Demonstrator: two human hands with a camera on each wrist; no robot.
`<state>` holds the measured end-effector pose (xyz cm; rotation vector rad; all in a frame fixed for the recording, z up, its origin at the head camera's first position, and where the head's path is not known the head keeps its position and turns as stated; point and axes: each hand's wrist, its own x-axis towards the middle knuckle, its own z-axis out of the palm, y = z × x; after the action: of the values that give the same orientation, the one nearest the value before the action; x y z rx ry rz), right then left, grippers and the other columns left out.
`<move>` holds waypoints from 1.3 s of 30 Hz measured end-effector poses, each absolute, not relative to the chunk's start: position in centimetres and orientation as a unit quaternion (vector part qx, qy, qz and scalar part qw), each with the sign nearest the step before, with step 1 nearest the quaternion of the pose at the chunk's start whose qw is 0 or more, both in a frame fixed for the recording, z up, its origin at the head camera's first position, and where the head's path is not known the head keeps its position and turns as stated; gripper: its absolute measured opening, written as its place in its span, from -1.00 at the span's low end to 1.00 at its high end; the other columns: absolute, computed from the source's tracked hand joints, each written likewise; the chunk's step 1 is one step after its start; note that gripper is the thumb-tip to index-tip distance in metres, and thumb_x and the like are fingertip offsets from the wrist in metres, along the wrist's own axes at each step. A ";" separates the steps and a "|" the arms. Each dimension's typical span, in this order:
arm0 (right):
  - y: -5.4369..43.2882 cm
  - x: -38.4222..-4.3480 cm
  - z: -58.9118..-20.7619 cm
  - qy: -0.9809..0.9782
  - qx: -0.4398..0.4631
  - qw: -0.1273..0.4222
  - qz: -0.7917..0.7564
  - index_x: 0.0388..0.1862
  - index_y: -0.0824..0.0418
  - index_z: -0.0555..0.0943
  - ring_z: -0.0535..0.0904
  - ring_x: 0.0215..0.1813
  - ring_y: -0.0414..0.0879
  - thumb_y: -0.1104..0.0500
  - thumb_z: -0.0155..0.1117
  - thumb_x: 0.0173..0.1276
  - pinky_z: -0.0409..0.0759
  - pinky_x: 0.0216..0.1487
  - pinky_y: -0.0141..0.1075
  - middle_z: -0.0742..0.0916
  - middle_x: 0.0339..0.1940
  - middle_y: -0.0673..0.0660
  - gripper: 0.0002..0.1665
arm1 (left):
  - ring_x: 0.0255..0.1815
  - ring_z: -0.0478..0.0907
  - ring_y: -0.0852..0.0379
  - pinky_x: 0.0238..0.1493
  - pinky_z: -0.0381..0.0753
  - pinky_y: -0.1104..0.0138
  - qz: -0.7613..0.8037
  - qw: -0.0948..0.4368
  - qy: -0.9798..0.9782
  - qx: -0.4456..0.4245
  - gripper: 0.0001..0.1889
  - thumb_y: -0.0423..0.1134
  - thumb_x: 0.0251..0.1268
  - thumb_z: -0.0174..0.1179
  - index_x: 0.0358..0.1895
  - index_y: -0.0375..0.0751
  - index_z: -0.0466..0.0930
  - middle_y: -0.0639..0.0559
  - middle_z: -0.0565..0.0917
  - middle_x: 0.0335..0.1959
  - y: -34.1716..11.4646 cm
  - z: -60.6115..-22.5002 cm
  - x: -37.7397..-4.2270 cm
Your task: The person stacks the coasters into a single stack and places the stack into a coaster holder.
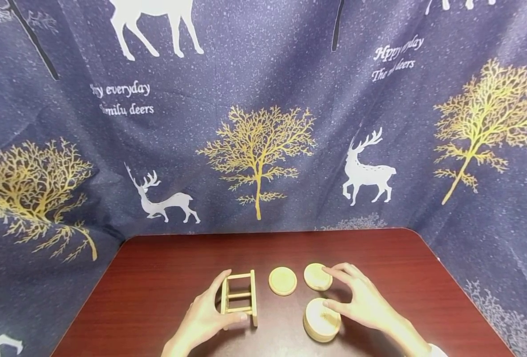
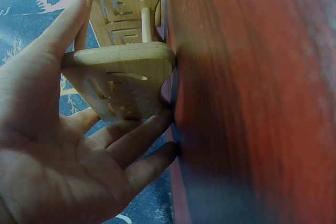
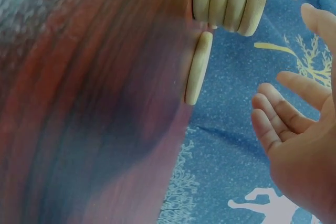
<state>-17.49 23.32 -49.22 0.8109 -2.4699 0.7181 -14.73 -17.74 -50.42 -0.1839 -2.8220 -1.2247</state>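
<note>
The left hand (image 1: 203,315) holds the rack (image 1: 239,295) between its thumb, at the near end, and its fingers, reaching to the far end. The rack's two side panels, pierced with cut-out slots, are joined by round rods, and the dark red table shows through the gaps between them. The right hand (image 1: 365,298) has its thumb and fingers spread apart; the right wrist view shows them clear of the discs. Seen from the head, its thumb tip overlaps the top of the stack (image 1: 322,318), at least four round discs piled face to face, and its fingertips overlap the edge of the right disc (image 1: 317,277), just beyond the stack. Farther left of those fingertips lies the left disc (image 1: 282,281), between the two hands and just beside the rack. Around all the fingers spreads the table (image 1: 156,282), and beyond it hangs a blue cloth (image 1: 272,64) printed with white deer and golden trees.
</note>
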 end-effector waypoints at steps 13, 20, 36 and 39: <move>23.3 -18.4 -49.5 -0.897 0.279 0.222 0.261 0.40 0.09 0.75 0.66 0.17 -0.13 -0.01 0.81 0.11 0.68 0.13 0.05 0.73 0.10 -0.08 -0.16 | 0.02 0.70 -0.02 -0.07 0.66 0.05 -0.402 0.027 -0.913 -0.059 0.20 0.24 -0.19 0.81 0.67 0.23 0.42 -0.12 0.76 0.27 -17.8 -50.4 -14.7; 23.2 -18.8 -49.8 -0.903 0.262 0.211 0.266 0.42 0.09 0.74 0.68 0.17 -0.09 -0.04 0.80 0.15 0.70 0.13 0.09 0.75 0.11 -0.05 -0.17 | 0.05 0.72 -0.06 -0.05 0.68 0.01 -0.399 0.029 -0.914 -0.060 0.20 0.24 -0.19 0.81 0.67 0.23 0.42 -0.13 0.76 0.28 -17.8 -50.4 -14.7; 23.6 -20.2 -50.4 -0.912 0.241 0.176 0.281 0.42 0.12 0.74 0.69 0.17 -0.05 -0.05 0.81 0.17 0.70 0.15 0.09 0.76 0.11 0.01 -0.16 | 0.17 0.74 -0.16 0.07 0.70 -0.08 -0.396 0.029 -0.916 -0.058 0.19 0.23 -0.19 0.82 0.66 0.24 0.43 -0.12 0.75 0.31 -17.7 -50.4 -14.7; 23.6 -20.3 -50.5 -0.912 0.241 0.176 0.282 0.42 0.15 0.74 0.70 0.16 -0.04 -0.03 0.82 0.14 0.70 0.16 0.10 0.76 0.10 0.03 -0.14 | 0.09 0.74 -0.10 0.01 0.70 -0.03 -0.398 0.027 -0.915 -0.059 0.20 0.23 -0.19 0.81 0.67 0.20 0.43 -0.12 0.76 0.27 -17.7 -50.3 -14.7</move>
<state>-20.35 23.58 -50.50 0.6838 -2.5817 0.7983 -14.66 -17.74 -50.34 -0.1813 -2.8269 -1.2298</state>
